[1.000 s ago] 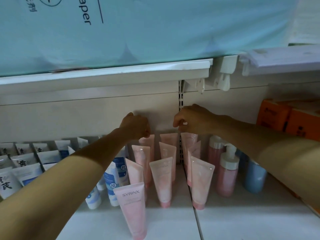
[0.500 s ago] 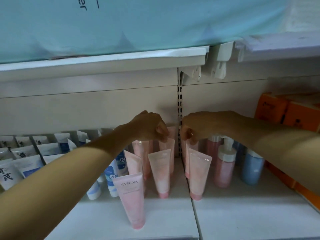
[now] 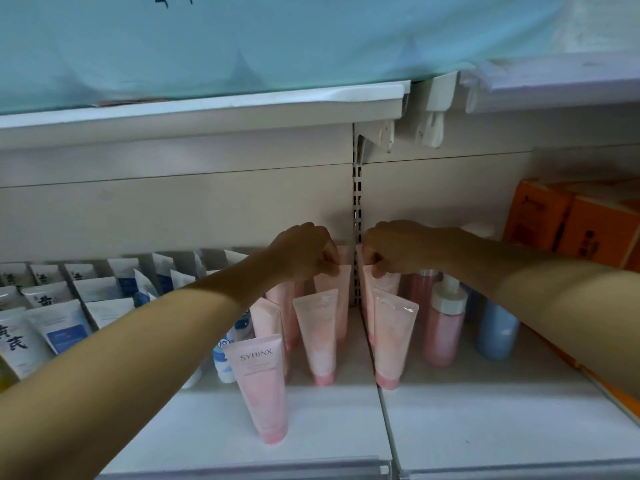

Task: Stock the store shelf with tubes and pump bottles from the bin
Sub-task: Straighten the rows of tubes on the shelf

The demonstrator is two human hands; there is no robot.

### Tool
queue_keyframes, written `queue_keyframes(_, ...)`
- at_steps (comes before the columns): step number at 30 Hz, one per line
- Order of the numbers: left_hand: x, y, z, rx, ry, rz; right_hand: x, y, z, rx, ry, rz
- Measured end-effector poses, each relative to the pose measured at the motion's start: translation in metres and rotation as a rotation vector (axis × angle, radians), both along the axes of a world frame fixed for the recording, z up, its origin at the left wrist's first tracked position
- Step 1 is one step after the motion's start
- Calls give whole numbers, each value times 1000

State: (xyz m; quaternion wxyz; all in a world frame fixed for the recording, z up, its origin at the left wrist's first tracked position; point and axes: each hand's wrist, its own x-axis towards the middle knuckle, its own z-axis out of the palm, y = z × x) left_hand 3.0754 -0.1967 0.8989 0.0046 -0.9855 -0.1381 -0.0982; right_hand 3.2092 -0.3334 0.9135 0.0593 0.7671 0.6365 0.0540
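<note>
Both hands reach to the back of the shelf (image 3: 450, 427). The left hand (image 3: 306, 252) pinches the top edge of a pink tube (image 3: 337, 299) standing just below it; the right hand (image 3: 391, 247) pinches the top of another pink tube (image 3: 382, 289) beneath it. Nearer than the hands stands a SYRINX tube (image 3: 261, 386); right of the right hand, a pink pump bottle (image 3: 445, 323).
</note>
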Motion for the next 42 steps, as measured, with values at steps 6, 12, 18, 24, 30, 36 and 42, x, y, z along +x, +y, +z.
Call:
queue_keyframes(6,-1,-4,1,-44,-17,9,3,-1,-2,-10,-11,18)
queue_keyframes(12,-2,-6,2,-75,0,25,1,-3,-2,3,-10,20)
queue_keyframes(18,-4,-6,3,-103,10,24,1,-5,-1,4,18,27)
queue_keyframes(24,-13,-5,10,-148,-131,-48,1,-9,5,80,90,12)
queue_keyframes(30,-40,-23,32,-267,-191,-93,-15,-15,22,225,84,95)
queue_keyframes(36,-61,-37,29,-305,54,-34,-37,-29,22,25,200,36)
queue_keyframes(42,-62,-36,15,-168,127,18,-48,-46,20,-59,81,-49)
